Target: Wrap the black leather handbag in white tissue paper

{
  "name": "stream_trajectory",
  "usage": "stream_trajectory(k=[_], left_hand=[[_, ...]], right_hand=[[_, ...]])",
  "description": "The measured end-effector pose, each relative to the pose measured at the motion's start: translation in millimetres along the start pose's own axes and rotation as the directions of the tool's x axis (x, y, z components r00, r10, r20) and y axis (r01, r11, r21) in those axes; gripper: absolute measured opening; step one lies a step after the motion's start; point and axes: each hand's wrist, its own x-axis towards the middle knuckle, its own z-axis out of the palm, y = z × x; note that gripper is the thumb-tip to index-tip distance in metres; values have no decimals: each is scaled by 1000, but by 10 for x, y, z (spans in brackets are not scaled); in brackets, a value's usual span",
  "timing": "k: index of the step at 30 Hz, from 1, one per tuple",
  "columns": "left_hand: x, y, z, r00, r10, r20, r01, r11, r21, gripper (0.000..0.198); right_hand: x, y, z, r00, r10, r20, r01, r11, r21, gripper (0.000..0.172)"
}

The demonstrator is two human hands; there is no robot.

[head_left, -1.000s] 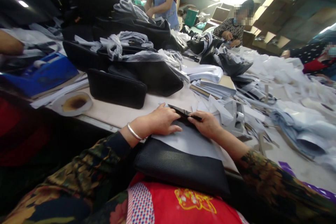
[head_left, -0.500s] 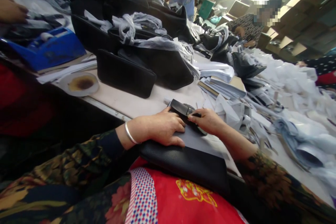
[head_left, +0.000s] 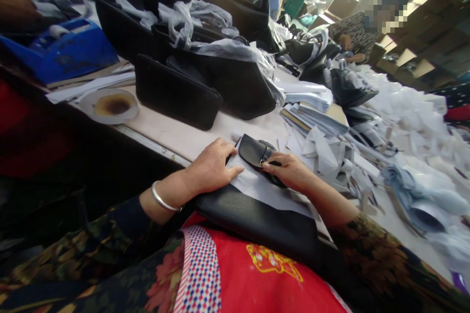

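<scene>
A black leather bag [head_left: 253,217] lies across the table's front edge against my red apron, with a white sheet [head_left: 253,176] over part of it. On the sheet rests a black flap [head_left: 251,150] with a strap and a small metal buckle. My right hand [head_left: 288,168] pinches the strap close to the buckle; the fingertips hide part of it. Just left of the flap, my left hand [head_left: 211,166] is at the edge of the sheet. Its thumb and fingers are apart, and it holds nothing that I can see.
Several black bags [head_left: 176,90] stand behind, some with plastic wrap. A stained dish [head_left: 110,106] and a blue tape dispenser [head_left: 73,51] are at left. Paper stacks [head_left: 308,95] and white scraps [head_left: 321,149] lie at right. Other people work around the table.
My left hand has drawn back left from lying flat beside the flap, uncovering more of the white sheet. My right hand stays on the strap, and its buckle shows more clearly.
</scene>
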Motion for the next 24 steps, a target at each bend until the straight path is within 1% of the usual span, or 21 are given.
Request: stream_trajectory(k=[1,2,4,8,15,19,24], left_hand=[[-7,-13,7,998,-69,-11,69,998,2,44],[-11,-24,10,993,-118,2,118,993,6,51],[-11,-40,8,984,-165,65,164,986,13,57],[4,-49,-6,971,-175,161,177,984,6,52],[25,-38,-29,965,-183,187,196,979,-53,48],[33,-52,-23,959,-201,202,232,962,-143,45],[30,-116,34,957,-194,214,259,904,-341,49]], right_hand=[[-16,-14,15,1000,-8,-10,8,1000,-11,25],[-30,-24,28,1000,-19,-18,19,1000,-22,24],[-55,-30,50,999,-42,-28,40,998,-43,22],[-85,11,85,997,-76,-23,75,995,-59,20],[-75,84,116,994,-90,-68,89,996,-29,20],[-43,128,97,996,-62,-58,63,998,14,21],[-21,148,70,998,1,-58,2,999,52,23]])
